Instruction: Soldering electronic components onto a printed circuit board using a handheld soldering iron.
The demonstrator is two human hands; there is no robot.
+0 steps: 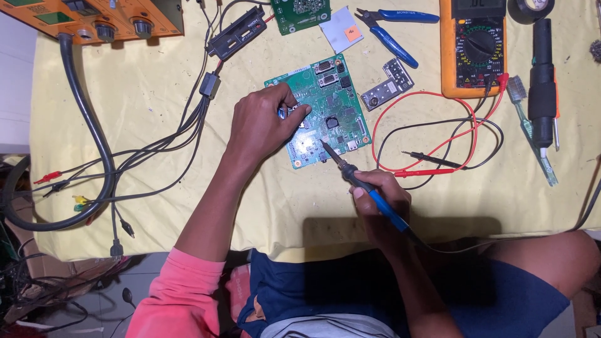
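A green circuit board [328, 106] lies on the yellow cloth [156, 81] in the middle of the table. My left hand [263, 122] rests on the board's left part, fingers pinched on a small item I cannot make out. My right hand [379, 200] grips a soldering iron [360, 181] with a blue handle. Its tip touches the board's lower edge.
An orange multimeter [472, 47] stands at the back right, its red and black probes [432, 164] lying beside the board. Blue-handled pliers [391, 34], a metal bracket [388, 83], a toothbrush [532, 128], a black tool [542, 81], an orange power unit [100, 17] and tangled cables [119, 156] surround it.
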